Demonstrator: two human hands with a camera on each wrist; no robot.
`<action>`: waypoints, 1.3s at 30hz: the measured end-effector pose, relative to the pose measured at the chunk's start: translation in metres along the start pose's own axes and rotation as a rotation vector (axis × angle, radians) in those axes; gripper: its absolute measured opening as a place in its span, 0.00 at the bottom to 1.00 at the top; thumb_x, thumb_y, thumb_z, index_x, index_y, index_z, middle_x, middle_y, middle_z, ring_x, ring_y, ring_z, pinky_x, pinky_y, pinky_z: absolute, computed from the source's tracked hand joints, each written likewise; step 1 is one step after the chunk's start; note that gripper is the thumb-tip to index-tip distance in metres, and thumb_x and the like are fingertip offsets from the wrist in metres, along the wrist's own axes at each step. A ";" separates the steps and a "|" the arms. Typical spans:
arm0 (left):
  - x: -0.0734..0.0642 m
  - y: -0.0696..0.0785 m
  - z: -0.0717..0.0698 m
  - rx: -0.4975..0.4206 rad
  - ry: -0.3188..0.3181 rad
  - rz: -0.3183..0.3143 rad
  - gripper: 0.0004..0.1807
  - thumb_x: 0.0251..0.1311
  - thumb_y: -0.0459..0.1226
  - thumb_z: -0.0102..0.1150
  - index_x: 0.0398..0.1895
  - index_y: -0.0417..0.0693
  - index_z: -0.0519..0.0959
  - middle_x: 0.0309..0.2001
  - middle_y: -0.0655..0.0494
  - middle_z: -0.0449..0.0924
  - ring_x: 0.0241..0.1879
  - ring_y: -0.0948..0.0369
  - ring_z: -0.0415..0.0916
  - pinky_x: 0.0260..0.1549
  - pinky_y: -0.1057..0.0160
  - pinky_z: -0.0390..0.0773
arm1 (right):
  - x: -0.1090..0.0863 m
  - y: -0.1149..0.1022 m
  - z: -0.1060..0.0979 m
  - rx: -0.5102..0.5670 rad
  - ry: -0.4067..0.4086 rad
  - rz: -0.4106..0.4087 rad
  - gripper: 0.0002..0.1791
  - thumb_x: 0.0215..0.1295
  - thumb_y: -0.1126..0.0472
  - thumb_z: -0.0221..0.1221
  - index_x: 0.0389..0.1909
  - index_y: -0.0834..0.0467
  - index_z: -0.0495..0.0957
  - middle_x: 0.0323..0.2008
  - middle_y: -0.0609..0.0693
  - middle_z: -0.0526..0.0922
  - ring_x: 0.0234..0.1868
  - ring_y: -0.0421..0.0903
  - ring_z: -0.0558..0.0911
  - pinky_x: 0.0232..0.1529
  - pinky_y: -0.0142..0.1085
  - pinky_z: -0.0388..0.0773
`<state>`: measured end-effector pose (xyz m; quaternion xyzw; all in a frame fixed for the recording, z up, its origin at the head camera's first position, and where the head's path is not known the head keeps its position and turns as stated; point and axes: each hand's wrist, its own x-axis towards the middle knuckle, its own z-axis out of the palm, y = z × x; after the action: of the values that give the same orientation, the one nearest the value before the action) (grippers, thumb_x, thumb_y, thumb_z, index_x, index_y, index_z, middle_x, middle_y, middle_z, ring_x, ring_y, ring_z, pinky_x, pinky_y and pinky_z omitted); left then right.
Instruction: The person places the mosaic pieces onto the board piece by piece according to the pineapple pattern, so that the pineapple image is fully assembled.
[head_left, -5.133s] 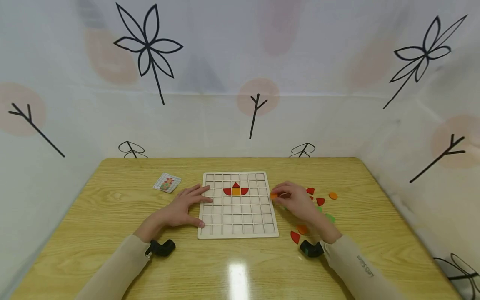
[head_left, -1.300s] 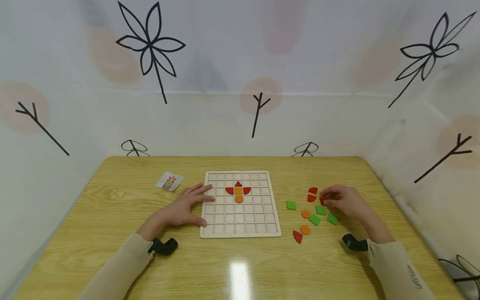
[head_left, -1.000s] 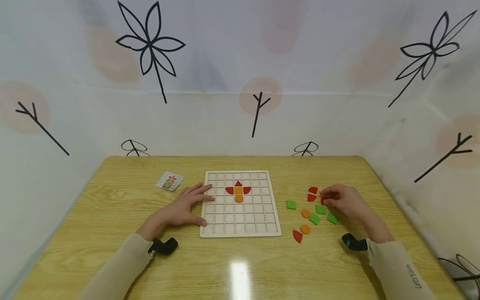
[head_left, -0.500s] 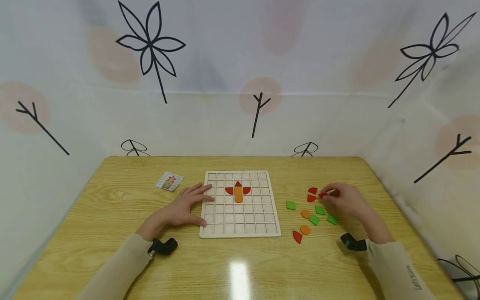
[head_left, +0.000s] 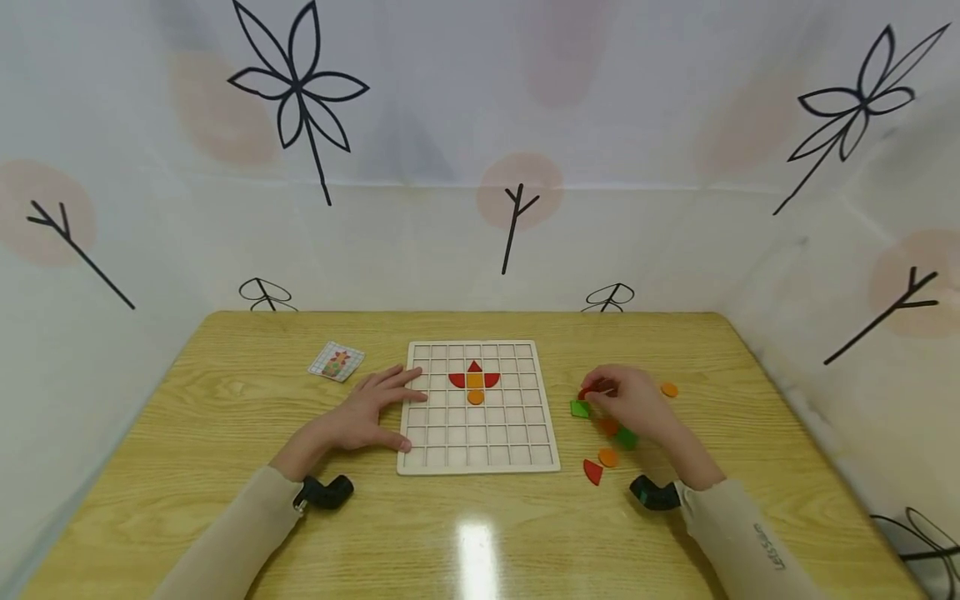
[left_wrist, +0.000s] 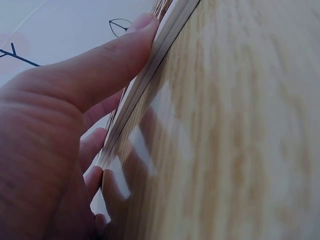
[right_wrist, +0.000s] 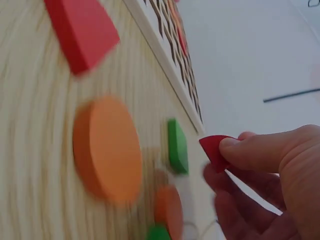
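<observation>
Gotta watch the loose red wedge (head_left: 592, 472) and orange disc (head_left: 608, 457) nearest on the tabletop (head_left: 375, 533), probably easy to knock with a low right hand (head_left: 630, 402). Also could shove the board (head_left: 478, 471) by leaning too hard on the left hand (head_left: 365, 417), with fingers spread over the edge and gripping nothing. Pinching a red piece (right_wrist: 212, 147) in the right fingers near the green tile (head_left: 579, 409), right of the board, so maybe fumbled by a slack pinch, or bumped into the placed shapes (head_left: 476, 380) farther up.
</observation>
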<state>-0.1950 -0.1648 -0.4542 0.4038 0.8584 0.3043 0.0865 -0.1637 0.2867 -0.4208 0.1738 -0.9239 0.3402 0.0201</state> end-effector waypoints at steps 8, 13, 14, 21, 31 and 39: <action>0.000 0.001 -0.001 -0.006 -0.005 -0.011 0.39 0.52 0.54 0.73 0.67 0.52 0.74 0.78 0.48 0.50 0.77 0.43 0.39 0.68 0.35 0.40 | 0.020 -0.025 0.030 0.093 -0.020 0.007 0.07 0.62 0.66 0.67 0.32 0.55 0.78 0.30 0.46 0.80 0.31 0.44 0.78 0.33 0.35 0.77; 0.000 0.002 -0.001 -0.010 -0.004 -0.009 0.39 0.52 0.53 0.73 0.68 0.52 0.74 0.78 0.48 0.50 0.77 0.42 0.39 0.68 0.34 0.39 | 0.031 -0.039 0.043 0.082 -0.044 -0.005 0.08 0.62 0.70 0.64 0.41 0.58 0.81 0.33 0.47 0.80 0.34 0.45 0.76 0.37 0.36 0.76; 0.000 0.002 -0.001 -0.011 -0.004 -0.007 0.39 0.52 0.53 0.73 0.67 0.51 0.74 0.78 0.47 0.50 0.77 0.42 0.39 0.68 0.34 0.39 | 0.034 -0.040 0.046 0.076 -0.050 -0.017 0.11 0.62 0.70 0.64 0.44 0.58 0.83 0.34 0.47 0.79 0.34 0.45 0.75 0.36 0.35 0.75; 0.000 0.004 -0.002 -0.021 0.005 -0.004 0.38 0.53 0.53 0.73 0.66 0.51 0.75 0.77 0.44 0.52 0.76 0.40 0.40 0.66 0.32 0.40 | 0.047 -0.049 0.060 0.103 -0.068 -0.106 0.13 0.64 0.72 0.60 0.45 0.58 0.86 0.37 0.47 0.78 0.34 0.45 0.73 0.36 0.35 0.73; 0.000 0.003 -0.001 -0.016 -0.001 -0.016 0.39 0.52 0.54 0.73 0.67 0.51 0.75 0.78 0.46 0.50 0.76 0.40 0.39 0.66 0.32 0.41 | 0.059 -0.062 0.074 0.132 -0.090 -0.094 0.06 0.65 0.67 0.63 0.42 0.57 0.82 0.36 0.46 0.82 0.38 0.43 0.79 0.40 0.37 0.79; 0.000 0.001 -0.001 -0.016 -0.007 -0.025 0.39 0.53 0.54 0.73 0.67 0.53 0.74 0.78 0.49 0.50 0.77 0.43 0.38 0.67 0.33 0.40 | 0.065 -0.055 0.082 0.195 -0.166 -0.076 0.06 0.65 0.65 0.66 0.41 0.56 0.82 0.33 0.44 0.81 0.35 0.43 0.78 0.38 0.35 0.76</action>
<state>-0.1950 -0.1648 -0.4524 0.3932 0.8606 0.3088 0.0966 -0.1999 0.1761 -0.4393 0.2371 -0.8778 0.4118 -0.0603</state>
